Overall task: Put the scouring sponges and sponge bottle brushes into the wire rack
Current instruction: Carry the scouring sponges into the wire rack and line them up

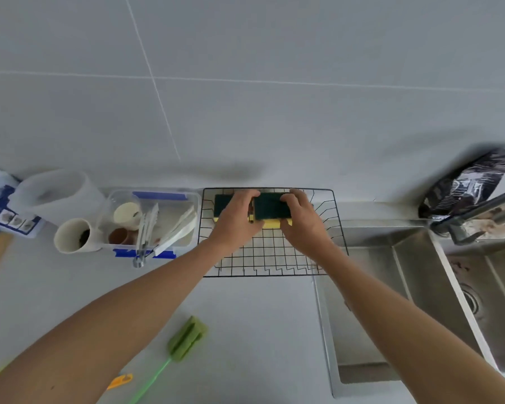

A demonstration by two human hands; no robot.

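Note:
A black wire rack (271, 258) stands on the counter against the wall. Two green-and-yellow scouring sponges lie side by side at its far end. My left hand (236, 220) grips the left sponge (222, 204), covering most of it. My right hand (301, 220) grips the right sponge (270, 207). A green sponge bottle brush (187, 338) lies on the counter in front, its thin green handle running toward the lower left. An orange handle tip (120, 381) shows beside my left forearm.
A clear plastic box (169, 196) with cups, tongs and a white tool sits left of the rack. A white cup (72, 236) and a plastic jug (59, 191) stand further left. A steel sink (405, 287) and tap (478, 211) lie to the right, with a dark bag (470, 182).

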